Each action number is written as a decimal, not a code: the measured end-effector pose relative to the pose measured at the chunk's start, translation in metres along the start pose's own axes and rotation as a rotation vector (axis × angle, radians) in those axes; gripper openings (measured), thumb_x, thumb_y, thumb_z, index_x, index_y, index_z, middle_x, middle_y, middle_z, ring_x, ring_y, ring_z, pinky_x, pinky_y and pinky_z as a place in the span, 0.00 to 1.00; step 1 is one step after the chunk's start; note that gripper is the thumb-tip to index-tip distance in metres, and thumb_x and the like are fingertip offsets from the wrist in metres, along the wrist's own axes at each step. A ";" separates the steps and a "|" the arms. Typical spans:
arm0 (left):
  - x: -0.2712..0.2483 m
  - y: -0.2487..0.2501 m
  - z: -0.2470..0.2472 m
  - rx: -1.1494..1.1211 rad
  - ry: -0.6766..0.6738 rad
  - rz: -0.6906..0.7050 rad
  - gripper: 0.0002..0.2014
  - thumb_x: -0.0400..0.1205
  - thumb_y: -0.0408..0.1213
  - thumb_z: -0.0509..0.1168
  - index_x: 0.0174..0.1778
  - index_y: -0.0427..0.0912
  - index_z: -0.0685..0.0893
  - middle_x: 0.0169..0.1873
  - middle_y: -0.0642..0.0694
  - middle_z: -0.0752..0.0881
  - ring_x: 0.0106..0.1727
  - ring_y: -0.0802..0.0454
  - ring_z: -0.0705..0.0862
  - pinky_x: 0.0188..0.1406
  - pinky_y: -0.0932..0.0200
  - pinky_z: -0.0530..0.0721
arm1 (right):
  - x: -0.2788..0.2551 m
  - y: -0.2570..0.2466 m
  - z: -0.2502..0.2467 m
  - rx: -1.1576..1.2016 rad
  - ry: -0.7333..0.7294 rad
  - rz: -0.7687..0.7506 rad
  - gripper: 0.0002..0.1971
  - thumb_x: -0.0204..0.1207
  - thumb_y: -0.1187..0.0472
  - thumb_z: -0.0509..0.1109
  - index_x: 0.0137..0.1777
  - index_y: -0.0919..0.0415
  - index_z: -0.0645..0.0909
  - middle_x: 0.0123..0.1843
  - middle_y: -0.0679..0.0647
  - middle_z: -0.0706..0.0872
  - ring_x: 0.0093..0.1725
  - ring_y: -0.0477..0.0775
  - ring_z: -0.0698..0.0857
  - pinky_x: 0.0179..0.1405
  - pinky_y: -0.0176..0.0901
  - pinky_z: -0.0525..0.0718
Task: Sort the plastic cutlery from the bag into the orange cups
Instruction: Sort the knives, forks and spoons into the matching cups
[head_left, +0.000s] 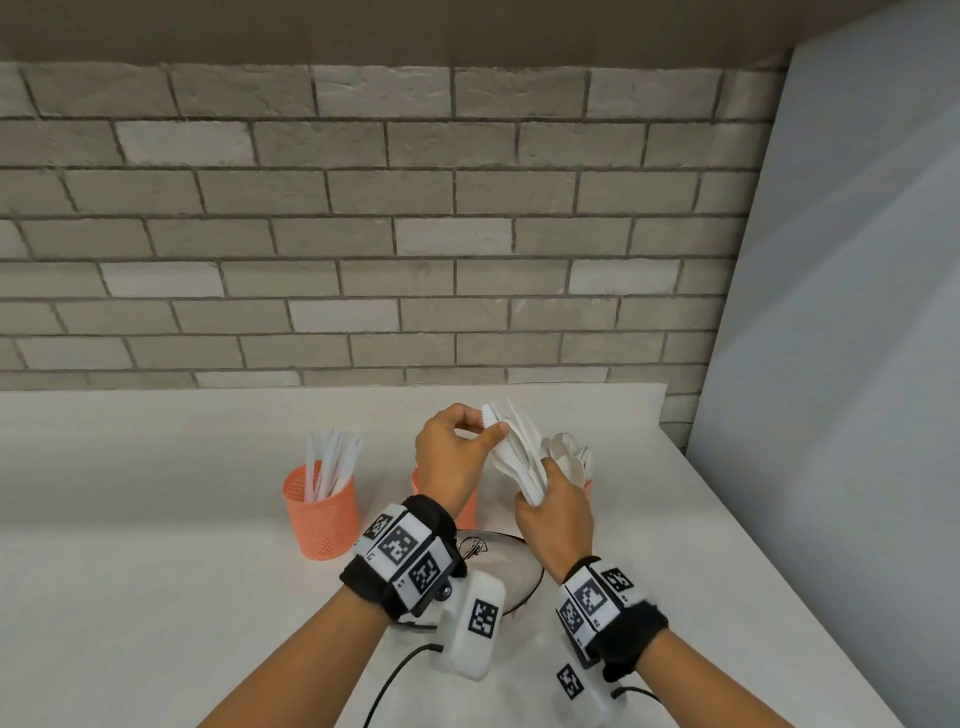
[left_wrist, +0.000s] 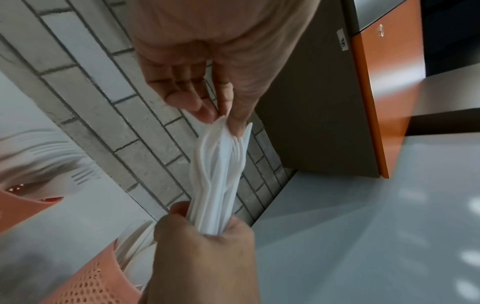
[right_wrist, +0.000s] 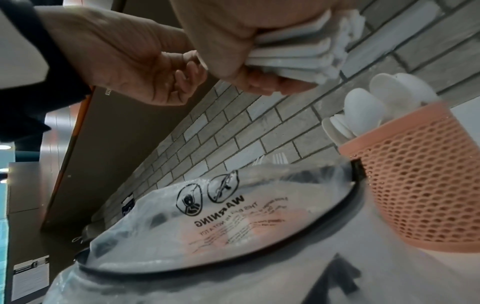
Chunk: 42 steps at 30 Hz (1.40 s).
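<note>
Cutlery bundle, centre frame above the middle orange cup: right hand fists its handles, left hand pinches one tip. Tugging sideways could spill the pieces.

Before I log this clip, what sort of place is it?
Probably a café or canteen counter, though I can't be sure: a white countertop against a brick wall, with orange cups holding plastic cutlery, and an orange-edged cabinet beside it.

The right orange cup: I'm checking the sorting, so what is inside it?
White spoons stand bowls-up in the right orange cup. Their handles are hidden by its mesh wall.
</note>
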<state>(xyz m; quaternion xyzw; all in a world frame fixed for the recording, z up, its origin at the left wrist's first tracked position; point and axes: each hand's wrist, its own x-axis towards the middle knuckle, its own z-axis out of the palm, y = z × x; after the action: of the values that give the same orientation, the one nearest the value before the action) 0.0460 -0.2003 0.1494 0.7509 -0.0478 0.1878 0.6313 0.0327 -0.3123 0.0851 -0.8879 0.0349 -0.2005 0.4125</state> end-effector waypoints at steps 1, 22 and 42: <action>0.001 0.000 0.001 -0.011 0.013 -0.005 0.10 0.72 0.36 0.75 0.30 0.48 0.80 0.31 0.51 0.83 0.37 0.48 0.82 0.48 0.46 0.84 | 0.000 0.001 -0.001 -0.008 0.001 0.001 0.14 0.74 0.65 0.64 0.59 0.59 0.77 0.42 0.59 0.86 0.40 0.60 0.82 0.37 0.40 0.73; 0.004 -0.004 0.014 -0.074 -0.066 -0.100 0.07 0.74 0.36 0.73 0.31 0.44 0.83 0.24 0.52 0.79 0.24 0.58 0.76 0.28 0.65 0.74 | 0.006 0.029 -0.005 -0.239 0.001 -0.037 0.11 0.76 0.62 0.63 0.58 0.58 0.71 0.43 0.57 0.84 0.47 0.63 0.83 0.35 0.42 0.71; -0.001 -0.006 0.028 -0.113 -0.033 -0.015 0.05 0.83 0.36 0.61 0.44 0.40 0.80 0.33 0.47 0.81 0.32 0.53 0.78 0.35 0.61 0.76 | -0.016 0.015 -0.002 -0.233 0.073 0.021 0.10 0.79 0.59 0.63 0.59 0.59 0.72 0.46 0.55 0.85 0.44 0.58 0.84 0.35 0.41 0.71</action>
<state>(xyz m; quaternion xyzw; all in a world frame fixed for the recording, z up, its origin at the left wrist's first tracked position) 0.0532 -0.2261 0.1400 0.7173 -0.0630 0.1676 0.6733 0.0188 -0.3198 0.0696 -0.9214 0.0822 -0.2233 0.3071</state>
